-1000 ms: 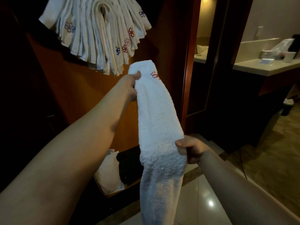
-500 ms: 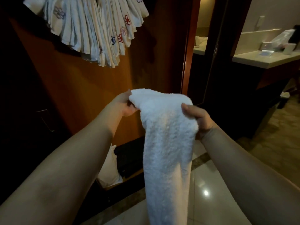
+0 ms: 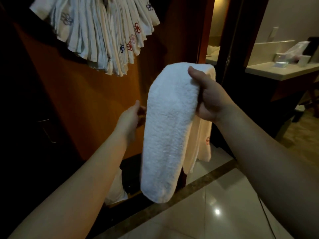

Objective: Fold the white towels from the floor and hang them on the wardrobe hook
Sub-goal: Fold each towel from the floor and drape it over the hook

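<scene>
Draping over the right hand (image 3: 209, 99), which grips it, hangs the towel (image 3: 169, 128); left hand (image 3: 132, 118) beside it, fingers relaxed.

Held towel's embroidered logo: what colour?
Red, on the held towel rear layer's logo; head view.

The towel (image 3: 170, 128) in hand is plain white, with a small red mark on its cream-tinted back layer. The hanging towels (image 3: 96, 31) are white too — stitched with swirl emblems in red, pink and dark blue. The wardrobe panel (image 3: 89, 100) is orange-brown; the floor (image 3: 215, 213) pale glossy tile with a brown border strip.
</scene>
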